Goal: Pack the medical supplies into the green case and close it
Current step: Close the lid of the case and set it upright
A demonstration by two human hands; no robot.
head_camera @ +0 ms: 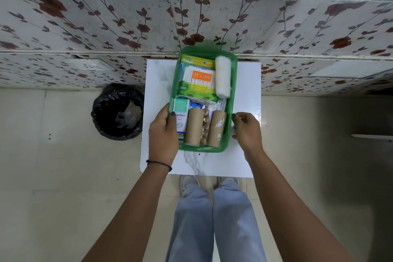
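The green case [231,91] lies on a small white table [246,83], with a clear cover over its contents. Through it I see a cotton swab pack [198,78], a white gauze roll [222,76], two brown bandage rolls [193,126] [217,128], a strip of pills [205,126] between them and a white-teal box [180,118]. My left hand [162,134] grips the case's left edge, thumb on top. My right hand [247,130] pinches something small, perhaps a zip pull, at the case's right edge.
A black bin [118,112] lined with a bag stands on the floor left of the table. A floral-patterned wall [85,27] rises directly behind the table. My legs and shoes [209,183] are below the table's near edge.
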